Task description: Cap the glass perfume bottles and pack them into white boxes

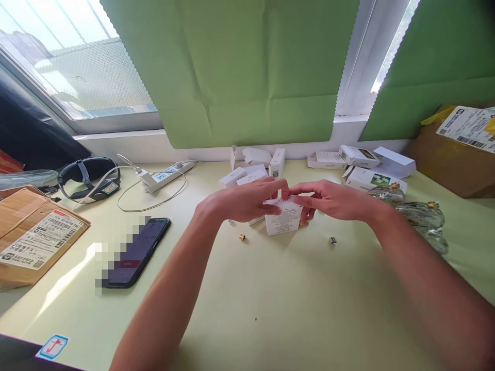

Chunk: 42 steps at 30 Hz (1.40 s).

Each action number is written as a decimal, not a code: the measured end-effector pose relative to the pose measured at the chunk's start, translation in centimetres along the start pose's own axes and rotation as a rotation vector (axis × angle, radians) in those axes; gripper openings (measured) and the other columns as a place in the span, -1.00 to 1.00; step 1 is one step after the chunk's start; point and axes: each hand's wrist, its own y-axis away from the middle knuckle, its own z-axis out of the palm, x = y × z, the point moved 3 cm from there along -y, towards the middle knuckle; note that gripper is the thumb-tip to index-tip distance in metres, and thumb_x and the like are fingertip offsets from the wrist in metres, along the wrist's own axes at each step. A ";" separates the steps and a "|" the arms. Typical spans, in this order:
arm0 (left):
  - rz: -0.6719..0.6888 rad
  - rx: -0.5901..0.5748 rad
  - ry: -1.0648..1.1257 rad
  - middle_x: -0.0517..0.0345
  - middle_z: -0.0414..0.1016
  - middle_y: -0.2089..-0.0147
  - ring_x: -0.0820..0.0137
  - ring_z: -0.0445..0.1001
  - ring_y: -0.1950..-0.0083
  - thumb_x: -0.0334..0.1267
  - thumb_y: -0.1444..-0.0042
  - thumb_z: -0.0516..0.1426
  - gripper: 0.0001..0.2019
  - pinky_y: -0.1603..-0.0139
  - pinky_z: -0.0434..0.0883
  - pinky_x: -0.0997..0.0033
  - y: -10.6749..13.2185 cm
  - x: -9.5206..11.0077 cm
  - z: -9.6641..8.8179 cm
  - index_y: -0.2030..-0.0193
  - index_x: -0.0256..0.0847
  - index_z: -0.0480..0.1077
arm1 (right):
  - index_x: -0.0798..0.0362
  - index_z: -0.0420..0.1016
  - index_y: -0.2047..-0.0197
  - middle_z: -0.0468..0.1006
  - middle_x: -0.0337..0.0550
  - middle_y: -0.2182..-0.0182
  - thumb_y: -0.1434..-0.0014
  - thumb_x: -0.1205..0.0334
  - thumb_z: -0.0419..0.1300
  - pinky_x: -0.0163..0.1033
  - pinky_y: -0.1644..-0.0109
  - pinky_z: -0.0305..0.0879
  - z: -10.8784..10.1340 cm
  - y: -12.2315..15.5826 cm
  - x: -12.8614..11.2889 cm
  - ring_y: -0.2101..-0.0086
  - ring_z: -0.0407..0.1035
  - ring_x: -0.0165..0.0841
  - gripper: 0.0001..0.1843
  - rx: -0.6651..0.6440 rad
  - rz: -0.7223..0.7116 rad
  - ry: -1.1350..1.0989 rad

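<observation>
A small white box with printed text stands upright on the pale green table. My left hand grips its top from the left, fingers curled over the lid. From the right, my right hand pinches the same top edge. The fingertips of both hands meet above the box. A small brass-coloured piece lies left of the box, and a small grey metal piece lies to its right.
Several white boxes lie behind, more at the back right near glass bottles. A phone, a power strip, a black strap and a cardboard parcel sit left. Another parcel stands far right.
</observation>
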 end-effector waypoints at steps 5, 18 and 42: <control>0.017 0.000 -0.002 0.08 0.32 0.00 0.35 0.31 0.14 -0.17 -0.35 0.04 -0.84 0.27 0.26 0.40 -0.1 -0.1 0.0 -0.02 -0.08 0.23 | -0.12 0.36 -0.34 0.67 -0.14 0.21 -0.34 -0.19 0.08 -0.13 0.11 0.43 0.1 0.1 -0.4 0.25 0.59 -0.26 -0.40 0.006 -0.004 0.014; 0.011 -0.012 -0.014 0.09 0.29 0.02 0.38 0.30 0.20 -0.16 -0.35 0.02 -0.82 0.25 0.26 0.40 -0.1 0.1 0.1 -0.04 -0.07 0.21 | -0.12 0.49 -0.16 0.62 -0.16 0.17 -0.42 -0.01 -0.01 -0.14 0.11 0.45 0.4 0.0 -0.8 0.26 0.61 -0.25 -0.61 0.041 -0.062 0.141; 0.039 0.017 0.026 0.08 0.37 0.00 0.35 0.36 0.12 -0.15 -0.39 -0.01 -0.80 0.20 0.28 0.39 0.0 0.0 -0.1 -0.06 -0.06 0.32 | -0.13 0.48 -0.10 0.64 -0.18 0.29 -0.40 -0.06 0.00 -0.15 0.16 0.38 0.6 0.2 -1.3 0.26 0.55 -0.24 -0.63 0.053 -0.025 0.192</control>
